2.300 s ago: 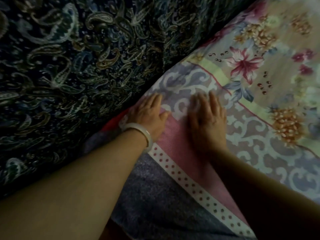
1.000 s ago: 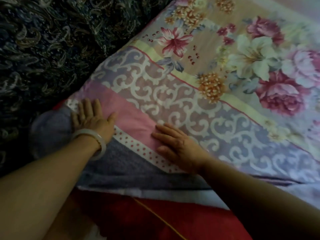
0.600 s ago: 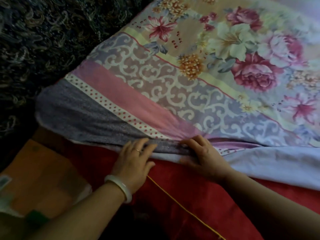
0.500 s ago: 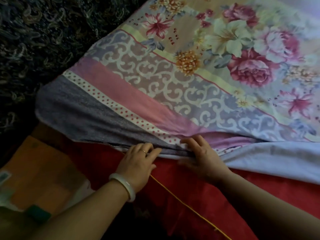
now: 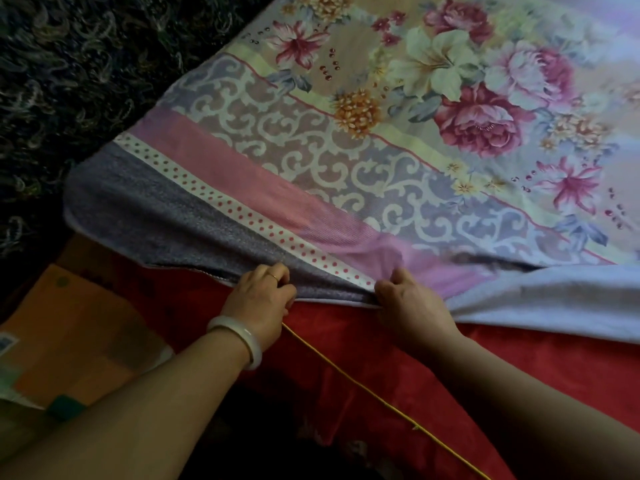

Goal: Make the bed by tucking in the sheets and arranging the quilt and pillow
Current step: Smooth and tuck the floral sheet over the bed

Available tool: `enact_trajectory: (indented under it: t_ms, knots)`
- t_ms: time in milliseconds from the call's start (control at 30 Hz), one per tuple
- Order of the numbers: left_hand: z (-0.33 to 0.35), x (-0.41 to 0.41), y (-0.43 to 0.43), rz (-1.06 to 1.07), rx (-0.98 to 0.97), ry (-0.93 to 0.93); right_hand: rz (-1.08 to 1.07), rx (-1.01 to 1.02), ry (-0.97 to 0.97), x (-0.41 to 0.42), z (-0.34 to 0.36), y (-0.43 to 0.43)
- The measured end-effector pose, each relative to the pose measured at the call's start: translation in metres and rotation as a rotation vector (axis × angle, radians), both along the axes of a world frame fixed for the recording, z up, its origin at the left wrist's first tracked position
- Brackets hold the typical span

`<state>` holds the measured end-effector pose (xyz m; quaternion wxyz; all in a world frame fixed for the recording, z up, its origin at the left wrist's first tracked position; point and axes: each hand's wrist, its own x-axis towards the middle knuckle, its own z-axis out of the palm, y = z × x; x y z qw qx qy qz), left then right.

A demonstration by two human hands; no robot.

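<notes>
Here, the floral sheet (image 5: 346,150) is spread over the red bed surface (image 5: 346,344), and its near edge is held at the grey-purple hem by both hands, set close together near the middle of the view. The left hand (image 5: 259,299), marked by a pale bangle (image 5: 239,336) and a thin ring (image 5: 273,276), is closed on the hem with its fingers (image 5: 282,292) curled round the cloth. Just to the right, the hem is pinched by the right hand (image 5: 408,299), thumb on top, and the fingertips are hidden under the fold. The grip is judged to be taken so that the edge can be drawn taut and tucked in. Creases are gathered toward the two hands, and the red surface is left bare along the near side. To the right a pale lilac layer (image 5: 554,299) is exposed; whether it is the sheet's turned underside or a second cloth cannot be told. A yellow cord (image 5: 363,386) is laid across the red surface, its near end cut off by the frame. Dark paisley fabric (image 5: 86,64) is bunched at the far left; whether it is the quilt cannot be told, and no pillow is in view. An orange object (image 5: 69,334) at the near left is too dim to be identified.
</notes>
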<state>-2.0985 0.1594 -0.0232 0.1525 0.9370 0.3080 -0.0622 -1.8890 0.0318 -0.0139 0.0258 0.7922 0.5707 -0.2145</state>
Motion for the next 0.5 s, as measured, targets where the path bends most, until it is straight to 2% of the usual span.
enact_trajectory:
  t_ms: [100,267,367,500]
  knots:
    - [-0.001,-0.008,-0.001,-0.025,0.012,-0.062,-0.005,-0.020,0.069,-0.009,0.000,-0.010]
    - [0.000,-0.010,-0.008,-0.099,0.020,-0.172,0.007,0.085,0.101,-0.021,-0.010,-0.025]
    - [-0.003,-0.005,-0.010,-0.137,0.030,-0.190,-0.053,0.183,0.016,-0.021,-0.014,-0.026]
    - [-0.003,0.002,-0.006,-0.007,0.010,-0.083,-0.071,0.212,-0.149,-0.014,-0.017,-0.018]
